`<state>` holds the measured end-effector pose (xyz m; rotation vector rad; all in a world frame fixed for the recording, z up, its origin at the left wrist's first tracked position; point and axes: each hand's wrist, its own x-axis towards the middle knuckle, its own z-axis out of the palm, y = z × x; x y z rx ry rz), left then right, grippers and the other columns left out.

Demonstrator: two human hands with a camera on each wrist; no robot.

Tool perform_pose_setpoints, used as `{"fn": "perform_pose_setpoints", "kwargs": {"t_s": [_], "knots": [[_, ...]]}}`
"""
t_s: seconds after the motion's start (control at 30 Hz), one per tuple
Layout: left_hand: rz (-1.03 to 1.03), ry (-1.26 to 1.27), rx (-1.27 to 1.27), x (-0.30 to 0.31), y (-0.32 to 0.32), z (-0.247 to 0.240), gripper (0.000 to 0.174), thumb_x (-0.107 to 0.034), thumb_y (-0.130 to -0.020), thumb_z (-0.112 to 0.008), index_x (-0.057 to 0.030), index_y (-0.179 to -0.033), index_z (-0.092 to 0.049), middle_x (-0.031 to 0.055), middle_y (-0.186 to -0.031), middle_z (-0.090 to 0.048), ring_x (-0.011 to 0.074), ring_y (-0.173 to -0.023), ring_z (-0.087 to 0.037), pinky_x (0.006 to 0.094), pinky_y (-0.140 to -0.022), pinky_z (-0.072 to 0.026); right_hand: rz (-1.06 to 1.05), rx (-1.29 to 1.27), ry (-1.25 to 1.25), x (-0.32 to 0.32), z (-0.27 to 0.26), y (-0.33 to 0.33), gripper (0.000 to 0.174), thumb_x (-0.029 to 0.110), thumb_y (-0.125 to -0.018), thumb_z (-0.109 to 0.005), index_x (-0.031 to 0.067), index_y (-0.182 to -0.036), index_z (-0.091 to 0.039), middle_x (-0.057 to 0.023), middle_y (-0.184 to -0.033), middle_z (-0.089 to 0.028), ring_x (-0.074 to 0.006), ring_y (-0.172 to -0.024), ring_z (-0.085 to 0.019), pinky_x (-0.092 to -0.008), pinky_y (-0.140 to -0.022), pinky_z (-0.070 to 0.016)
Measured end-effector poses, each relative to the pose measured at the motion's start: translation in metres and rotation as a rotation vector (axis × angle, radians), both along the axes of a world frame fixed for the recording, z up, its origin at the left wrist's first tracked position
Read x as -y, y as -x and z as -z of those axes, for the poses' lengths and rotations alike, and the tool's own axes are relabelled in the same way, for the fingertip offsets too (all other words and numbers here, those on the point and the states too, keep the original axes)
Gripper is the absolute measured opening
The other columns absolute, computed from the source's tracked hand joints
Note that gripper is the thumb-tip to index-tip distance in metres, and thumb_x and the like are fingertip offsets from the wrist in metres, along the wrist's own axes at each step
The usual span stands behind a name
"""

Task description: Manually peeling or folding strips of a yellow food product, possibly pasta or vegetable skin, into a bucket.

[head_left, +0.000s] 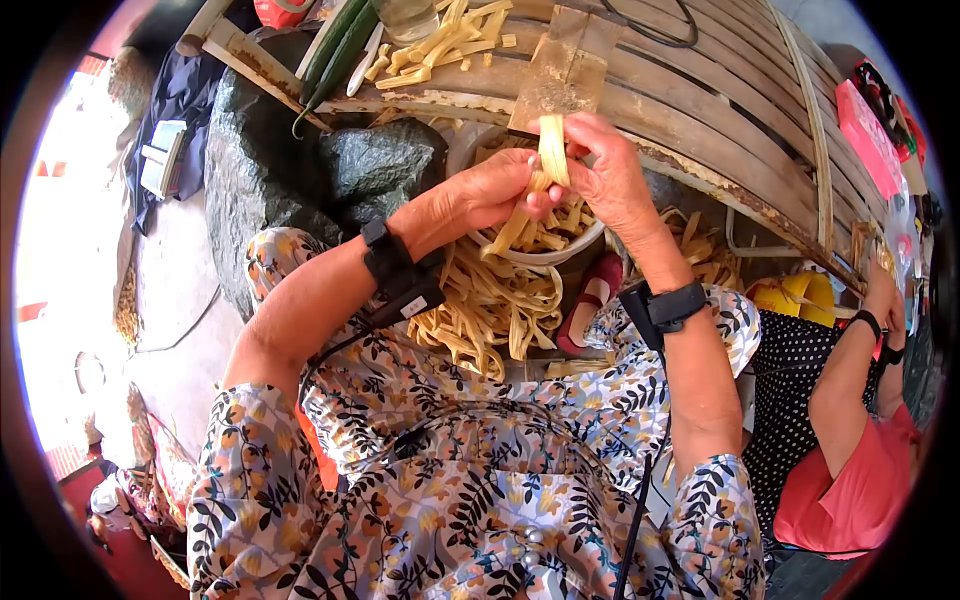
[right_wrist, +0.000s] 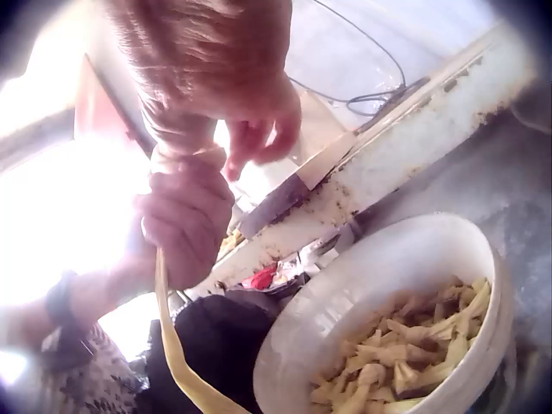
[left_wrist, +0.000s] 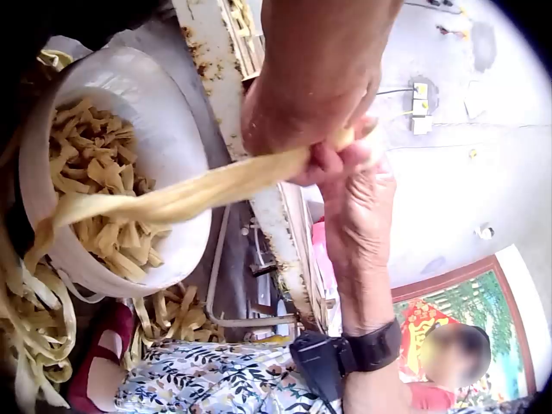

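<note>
Both hands meet above a white bucket [head_left: 555,258], working one flat, pale yellow strip [head_left: 553,150]. My left hand [head_left: 500,185] pinches the strip low, near a fold. From the other side, the fingers of my right hand [head_left: 605,170] hold its looped upper part. In the left wrist view, a long tail of the strip [left_wrist: 207,185] hangs down past the bucket's rim. Inside the bucket lie many short, knotted yellow pieces [right_wrist: 405,345]. More long strips [head_left: 480,310] are heaped on the floor below it.
Ahead is a slatted bench [head_left: 700,110] with a rusty edge, bearing a wooden board [head_left: 570,60], yellow pieces [head_left: 450,45] and long green vegetables [head_left: 340,50]. Dark plastic bags [head_left: 385,165] stand left of the bucket. Another person's arm [head_left: 850,370] shows at right.
</note>
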<state>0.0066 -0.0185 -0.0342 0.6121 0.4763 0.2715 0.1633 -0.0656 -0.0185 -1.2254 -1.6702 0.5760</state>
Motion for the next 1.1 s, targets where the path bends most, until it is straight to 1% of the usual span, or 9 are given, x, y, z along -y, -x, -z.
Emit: {"fn": "perform_pose_setpoints", "kwargs": {"t_s": [0.13,0.17,0.23,0.33,0.5,0.63,0.83,0.97,1.1], "knots": [[-0.333,-0.358,-0.248,-0.001,-0.003,-0.011,0.018,-0.012,-0.089,-0.048,0.0012,-0.099,-0.055,0.0023,-0.074,-0.056,0.0052,-0.053,-0.047,0.0169,-0.048,-0.0394,0.370,0.381,-0.328,0.005,-0.013,0.004,0.023,0.019,-0.072,-0.066,0.0037,-0.090,-0.063,-0.0081,-0.075,-0.059,-0.0234,-0.059,-0.054,-0.0308,-0.055,-0.0422],[-0.420,-0.487,-0.326,-0.001,-0.003,-0.017,0.018,-0.012,-0.089,-0.048,0.0018,-0.099,-0.055,0.0024,-0.074,-0.057,0.0053,-0.053,-0.047,0.0169,-0.048,-0.0399,0.325,0.281,-0.142,0.005,-0.013,0.006,0.021,0.018,-0.072,-0.066,0.0028,-0.087,-0.063,-0.0080,-0.072,-0.059,-0.0236,-0.058,-0.054,-0.0307,-0.054,-0.0420],[-0.405,-0.819,-0.368,-0.002,0.002,-0.021,0.021,-0.016,-0.089,-0.051,0.0035,-0.092,-0.059,0.0024,-0.070,-0.058,0.0053,-0.052,-0.050,0.0174,-0.047,-0.0407,0.229,0.080,0.226,0.006,-0.012,0.007,0.018,0.016,-0.071,-0.066,0.0010,-0.081,-0.063,-0.0077,-0.066,-0.060,-0.0240,-0.054,-0.054,-0.0306,-0.052,-0.0417],[-0.322,-1.062,-0.383,-0.004,0.006,-0.024,0.024,-0.020,-0.088,-0.052,0.0035,-0.088,-0.060,0.0027,-0.066,-0.057,0.0059,-0.051,-0.051,0.0194,-0.047,-0.0415,0.099,-0.152,0.385,-0.003,0.002,0.000,0.014,0.014,-0.071,-0.064,0.0012,-0.075,-0.063,-0.0103,-0.060,-0.059,-0.0264,-0.049,-0.051,-0.0307,-0.049,-0.0409],[-0.224,-1.243,-0.513,0.000,0.004,-0.026,0.034,-0.030,-0.083,-0.059,0.0048,-0.081,-0.059,0.0070,-0.056,-0.056,0.0108,-0.048,-0.055,0.0263,-0.046,-0.0439,0.265,-0.015,0.304,0.003,0.004,0.014,0.014,0.014,-0.073,-0.063,-0.0001,-0.074,-0.062,-0.0066,-0.052,-0.052,-0.0130,-0.046,-0.046,-0.0282,-0.046,-0.0379],[-0.286,-1.228,-0.612,0.001,-0.001,-0.019,0.035,-0.034,-0.085,-0.055,0.0008,-0.080,-0.058,0.0026,-0.060,-0.055,0.0068,-0.047,-0.050,0.0215,-0.043,-0.0388,0.373,0.077,0.217,0.010,-0.007,0.023,0.014,0.012,-0.074,-0.063,-0.0018,-0.070,-0.061,0.0003,-0.051,-0.050,-0.0048,-0.049,-0.045,-0.0255,-0.044,-0.0356],[-0.310,-0.375,-0.288,0.008,-0.004,-0.034,0.031,-0.033,-0.086,-0.055,-0.0031,-0.082,-0.059,-0.0069,-0.058,-0.041,0.0024,-0.046,-0.029,0.0168,-0.043,-0.0243,0.305,-0.578,0.268,0.006,-0.015,0.000,0.010,0.009,-0.074,-0.066,0.0026,-0.067,-0.062,0.0061,-0.054,-0.049,-0.0019,-0.046,-0.039,-0.0192,-0.042,-0.0279],[-0.122,-0.520,-0.261,0.001,0.006,-0.027,0.029,-0.030,-0.090,-0.050,-0.0014,-0.089,-0.057,-0.0089,-0.057,-0.031,0.0012,-0.049,-0.024,0.0171,-0.044,-0.0215,0.338,-0.707,0.273,0.000,0.003,-0.026,0.013,0.015,-0.076,-0.067,0.0031,-0.072,-0.064,0.0034,-0.059,-0.053,-0.0025,-0.052,-0.043,-0.0169,-0.045,-0.0292],[-0.011,-0.291,-0.092,-0.009,0.018,-0.017,0.024,-0.024,-0.091,-0.046,-0.0027,-0.085,-0.055,-0.0089,-0.055,-0.033,0.0008,-0.044,-0.023,0.0163,-0.042,-0.0199,0.216,-0.673,0.522,0.005,-0.014,-0.020,0.020,0.022,-0.077,-0.068,0.0043,-0.085,-0.064,0.0021,-0.066,-0.057,-0.0037,-0.060,-0.049,-0.0163,-0.047,-0.0340]]}}
